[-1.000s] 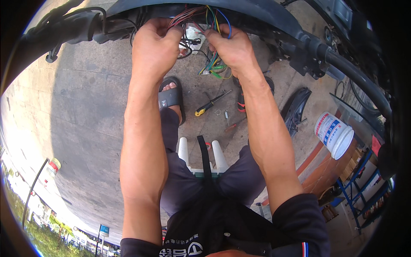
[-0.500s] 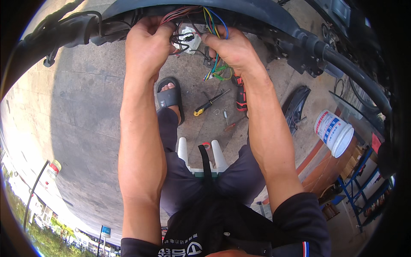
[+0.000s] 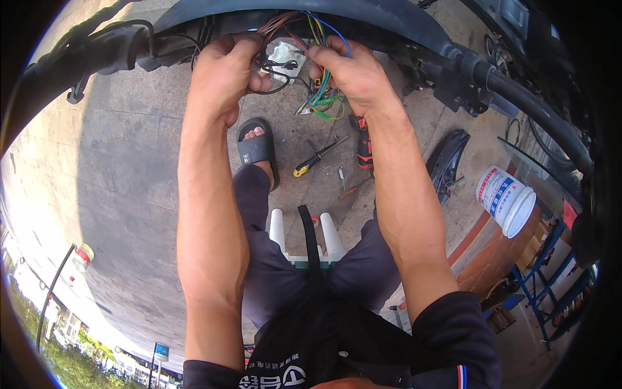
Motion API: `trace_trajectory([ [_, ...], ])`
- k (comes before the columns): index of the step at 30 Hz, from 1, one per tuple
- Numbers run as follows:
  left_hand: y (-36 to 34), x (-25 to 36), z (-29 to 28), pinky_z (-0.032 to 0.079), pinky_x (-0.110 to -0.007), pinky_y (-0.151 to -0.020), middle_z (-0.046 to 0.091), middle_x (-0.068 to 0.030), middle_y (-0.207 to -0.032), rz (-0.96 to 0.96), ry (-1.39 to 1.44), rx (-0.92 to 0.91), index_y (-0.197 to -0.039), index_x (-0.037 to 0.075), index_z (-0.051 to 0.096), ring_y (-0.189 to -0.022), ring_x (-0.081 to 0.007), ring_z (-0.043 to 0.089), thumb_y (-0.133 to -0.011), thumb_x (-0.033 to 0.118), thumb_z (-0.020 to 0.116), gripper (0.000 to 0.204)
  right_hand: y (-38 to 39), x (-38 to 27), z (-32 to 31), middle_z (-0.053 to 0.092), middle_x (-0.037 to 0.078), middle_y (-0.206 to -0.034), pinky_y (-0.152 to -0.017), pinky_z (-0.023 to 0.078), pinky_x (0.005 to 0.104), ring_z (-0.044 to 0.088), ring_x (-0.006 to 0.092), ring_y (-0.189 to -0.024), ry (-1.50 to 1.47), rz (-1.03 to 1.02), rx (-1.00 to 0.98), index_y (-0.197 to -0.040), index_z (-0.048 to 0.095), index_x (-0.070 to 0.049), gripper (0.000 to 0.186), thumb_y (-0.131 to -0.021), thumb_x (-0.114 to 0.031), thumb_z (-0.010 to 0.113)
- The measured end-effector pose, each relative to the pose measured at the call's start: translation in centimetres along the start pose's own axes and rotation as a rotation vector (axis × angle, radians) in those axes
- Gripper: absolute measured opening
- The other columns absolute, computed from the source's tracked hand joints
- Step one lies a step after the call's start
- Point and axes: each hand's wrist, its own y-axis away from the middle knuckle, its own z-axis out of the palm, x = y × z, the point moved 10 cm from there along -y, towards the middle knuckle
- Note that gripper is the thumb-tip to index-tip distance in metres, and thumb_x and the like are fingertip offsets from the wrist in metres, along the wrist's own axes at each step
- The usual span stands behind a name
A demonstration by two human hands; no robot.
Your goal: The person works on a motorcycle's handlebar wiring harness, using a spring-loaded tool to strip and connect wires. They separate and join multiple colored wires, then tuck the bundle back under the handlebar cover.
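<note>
My left hand (image 3: 223, 71) is closed on black wires and a small connector that hang from the dark underside of a vehicle body (image 3: 389, 26). Just to its right, my right hand (image 3: 353, 74) grips a bundle of coloured wires (image 3: 317, 97), red, green, yellow and blue, coming out of the same opening. A white connector block (image 3: 285, 55) shows between the two hands. Both forearms reach up from the lower edge.
On the concrete below lie a yellow-handled screwdriver (image 3: 317, 159), a red-and-black tool (image 3: 364, 139) and a black curved panel (image 3: 447, 162). A white bucket (image 3: 505, 198) stands at the right beside blue racks (image 3: 551, 279). My sandalled foot (image 3: 257, 146) and a white stool (image 3: 304, 236) are below.
Both hands have shifted slightly up and closer together on the wires. The white connector now sits between them rather than under the left hand.
</note>
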Motion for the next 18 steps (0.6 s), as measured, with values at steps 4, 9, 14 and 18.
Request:
trace_trajectory([
  [4,-0.2,-0.6,0.7,0.053,-0.026,-0.052,0.066,-0.0091,-0.09,-0.054,-0.091,-0.06,-0.11,-0.007,0.057,-0.053,-0.0098,0.054,-0.092,0.013,0.069,0.029,0.0,-0.2,0.0,0.063,-0.001,-0.072,-0.057,0.036,0.024,0.05,0.0065,-0.063,-0.003,-0.023,-0.007,-0.083,0.065,-0.01,0.021,-0.092,-0.029,0.068],
  [9,0.1,-0.1,1.7,0.055,-0.026,-0.054,0.068,-0.011,-0.091,0.054,-0.148,-0.077,-0.118,-0.009,0.055,-0.06,-0.0117,0.064,-0.087,0.007,0.071,0.038,-0.4,0.4,0.5,0.062,0.002,-0.071,-0.058,0.04,0.0267,0.054,0.0092,-0.063,-0.061,0.03,-0.023,-0.085,0.069,-0.005,0.028,-0.09,-0.032,0.072],
  [14,0.0,-0.1,2.7,0.056,-0.026,-0.057,0.069,-0.0111,-0.092,0.119,-0.559,-0.077,-0.122,-0.009,0.058,-0.065,-0.0143,0.067,-0.083,0.008,0.073,0.046,-0.9,0.5,1.1,0.061,0.0,-0.071,-0.057,0.038,0.027,0.052,0.0084,-0.063,-0.113,-0.018,-0.042,-0.082,0.068,-0.007,0.028,-0.088,-0.033,0.077],
  [18,-0.1,-0.1,1.1,0.056,-0.026,-0.059,0.069,-0.0092,-0.087,0.081,-0.377,0.026,-0.115,-0.008,0.063,-0.067,-0.0127,0.066,-0.085,0.012,0.073,0.037,-1.0,0.5,1.2,0.057,-0.002,-0.069,-0.057,0.035,0.026,0.049,0.0077,-0.063,-0.18,-0.021,-0.069,-0.081,0.067,-0.009,0.026,-0.088,-0.032,0.077],
])
